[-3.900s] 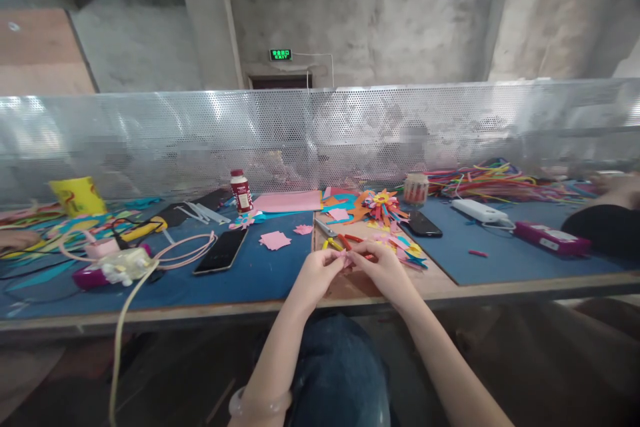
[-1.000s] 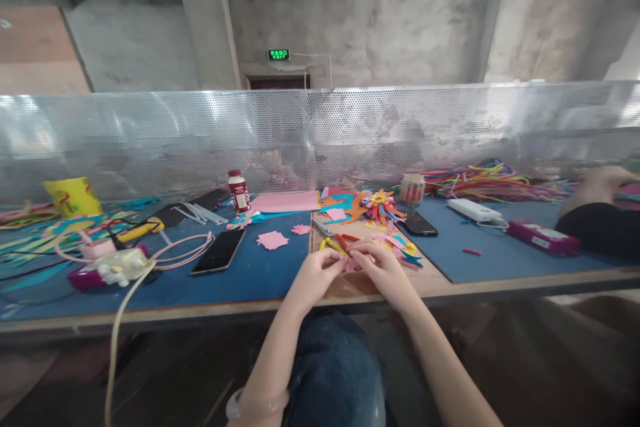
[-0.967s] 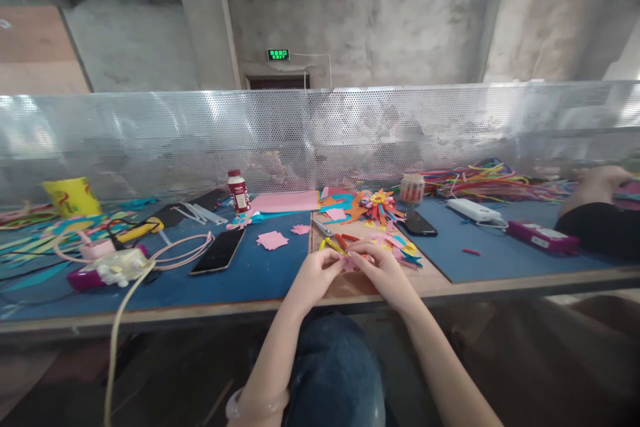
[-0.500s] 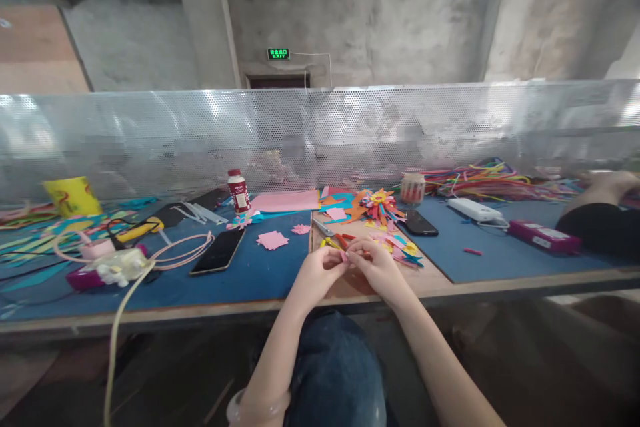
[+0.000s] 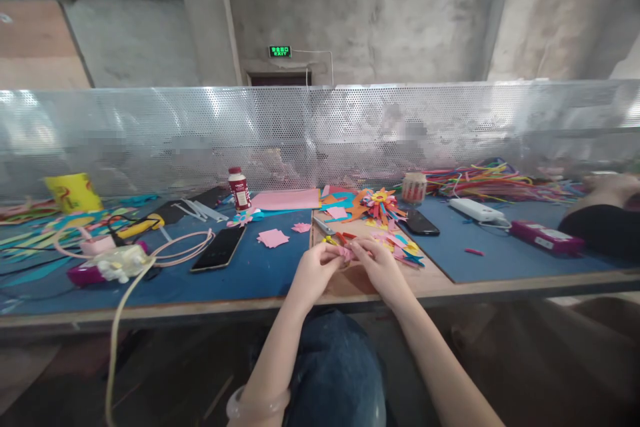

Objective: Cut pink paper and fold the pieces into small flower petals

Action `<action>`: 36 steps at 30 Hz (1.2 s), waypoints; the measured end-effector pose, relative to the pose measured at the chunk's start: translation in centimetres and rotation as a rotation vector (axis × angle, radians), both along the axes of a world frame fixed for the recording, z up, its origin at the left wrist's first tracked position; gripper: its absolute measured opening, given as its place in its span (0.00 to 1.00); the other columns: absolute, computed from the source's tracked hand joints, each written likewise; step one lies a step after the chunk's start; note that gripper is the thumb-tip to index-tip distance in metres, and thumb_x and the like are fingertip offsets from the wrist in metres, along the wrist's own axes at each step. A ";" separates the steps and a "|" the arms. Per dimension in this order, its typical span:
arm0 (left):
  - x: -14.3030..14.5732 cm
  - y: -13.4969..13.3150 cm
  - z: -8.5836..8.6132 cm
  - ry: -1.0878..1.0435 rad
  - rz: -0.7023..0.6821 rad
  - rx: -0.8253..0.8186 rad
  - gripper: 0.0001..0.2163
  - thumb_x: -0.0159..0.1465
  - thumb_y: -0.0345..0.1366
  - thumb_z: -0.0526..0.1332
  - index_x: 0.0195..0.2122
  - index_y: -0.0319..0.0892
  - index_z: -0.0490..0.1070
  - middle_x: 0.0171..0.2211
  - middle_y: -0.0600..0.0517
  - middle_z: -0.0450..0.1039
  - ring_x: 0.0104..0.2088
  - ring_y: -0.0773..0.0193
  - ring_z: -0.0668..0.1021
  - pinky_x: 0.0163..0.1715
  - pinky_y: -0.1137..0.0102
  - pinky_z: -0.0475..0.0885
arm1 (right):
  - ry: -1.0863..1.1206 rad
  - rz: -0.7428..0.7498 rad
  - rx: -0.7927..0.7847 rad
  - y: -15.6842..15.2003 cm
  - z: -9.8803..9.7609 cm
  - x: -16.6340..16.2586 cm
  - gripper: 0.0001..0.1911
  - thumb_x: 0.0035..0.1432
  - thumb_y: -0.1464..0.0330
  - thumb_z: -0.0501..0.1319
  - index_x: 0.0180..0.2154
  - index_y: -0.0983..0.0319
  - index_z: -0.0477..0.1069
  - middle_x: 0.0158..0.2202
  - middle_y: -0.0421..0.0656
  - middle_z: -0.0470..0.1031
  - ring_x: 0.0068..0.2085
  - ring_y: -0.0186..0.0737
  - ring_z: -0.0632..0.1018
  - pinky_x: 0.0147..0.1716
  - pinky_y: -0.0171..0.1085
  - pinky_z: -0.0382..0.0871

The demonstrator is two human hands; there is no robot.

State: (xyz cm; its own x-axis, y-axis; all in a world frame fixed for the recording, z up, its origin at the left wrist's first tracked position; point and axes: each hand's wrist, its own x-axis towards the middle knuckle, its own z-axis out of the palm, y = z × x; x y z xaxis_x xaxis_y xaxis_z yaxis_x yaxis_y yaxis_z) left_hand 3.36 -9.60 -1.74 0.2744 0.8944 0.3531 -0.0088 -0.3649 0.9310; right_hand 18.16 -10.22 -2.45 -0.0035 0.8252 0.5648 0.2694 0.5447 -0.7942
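Between my fingertips is a small piece of pink paper (image 5: 346, 252), partly covered by the fingers. My left hand (image 5: 319, 270) pinches it from the left, and my right hand (image 5: 380, 267) grips it from the right. Just beyond my hands lie scissors (image 5: 324, 226) and an orange-handled tool (image 5: 345, 237). Coloured paper scraps (image 5: 400, 247) are spread beside my right hand. A layered paper flower (image 5: 381, 205) in orange, red and yellow sits farther back. Left of my hands rest a stack of pink paper squares (image 5: 273, 238) and a smaller pink paper stack (image 5: 301, 227).
A phone (image 5: 219, 249) lies at left, near a glue gun (image 5: 143, 225) and a looped cable. Another phone (image 5: 420, 222), a jar (image 5: 413, 187), a white power strip (image 5: 479, 212) and a purple box (image 5: 547, 238) are at right. A bottle (image 5: 239, 189) stands behind. Another person's arm (image 5: 600, 213) rests far right.
More of the pink paper now shows between my fingertips. My fingers have shifted slightly around it, while both hands stay in about the same place.
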 end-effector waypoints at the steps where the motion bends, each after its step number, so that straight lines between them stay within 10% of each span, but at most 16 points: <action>1: 0.0 -0.1 0.1 -0.015 0.007 -0.006 0.09 0.53 0.38 0.62 0.32 0.37 0.69 0.34 0.44 0.77 0.38 0.57 0.78 0.41 0.65 0.70 | 0.015 0.004 -0.008 -0.1 0.1 0.2 0.15 0.57 0.60 0.52 0.31 0.62 0.72 0.35 0.45 0.73 0.39 0.41 0.72 0.40 0.39 0.65; 36: -0.2 -0.8 0.9 -0.033 -0.040 -0.090 0.11 0.54 0.39 0.60 0.35 0.38 0.68 0.30 0.48 0.75 0.33 0.62 0.77 0.32 0.71 0.70 | 0.111 0.094 -0.097 -1.1 0.3 0.3 0.09 0.50 0.65 0.58 0.33 0.63 0.72 0.32 0.43 0.74 0.34 0.37 0.73 0.34 0.36 0.65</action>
